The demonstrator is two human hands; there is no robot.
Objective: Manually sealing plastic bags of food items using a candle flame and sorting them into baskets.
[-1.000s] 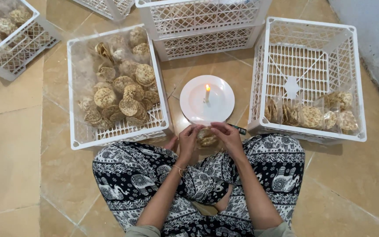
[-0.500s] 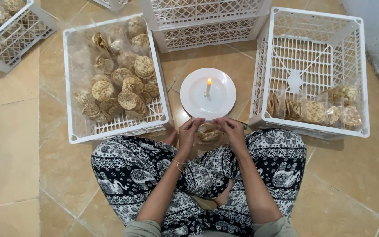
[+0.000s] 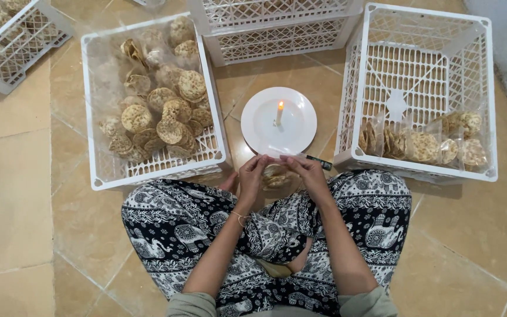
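The head camera looks down at a person who sits cross-legged on a tiled floor (image 3: 13, 194), in trousers (image 3: 177, 229) with a black and white pattern. The left hand (image 3: 251, 176) and the right hand (image 3: 305, 171) meet just in front of the knees, and between them is a small clear bag of round crackers (image 3: 276, 176). The fingers of both hands are closed on the upper edge of the bag, one hand at each side, so the crackers hang just below and between the fingertips.

Just beyond the hands stands a white plate (image 3: 259, 126) with a lit candle (image 3: 279, 113) upright in its middle. A small dark object (image 3: 318, 162) lies on the floor beside the right hand. At the left, a white crate (image 3: 98, 117) holds many loose crackers. At the right, another white crate (image 3: 423, 70) holds a row of filled bags (image 3: 423, 144) along its near wall. More crates stand at the top of the view.
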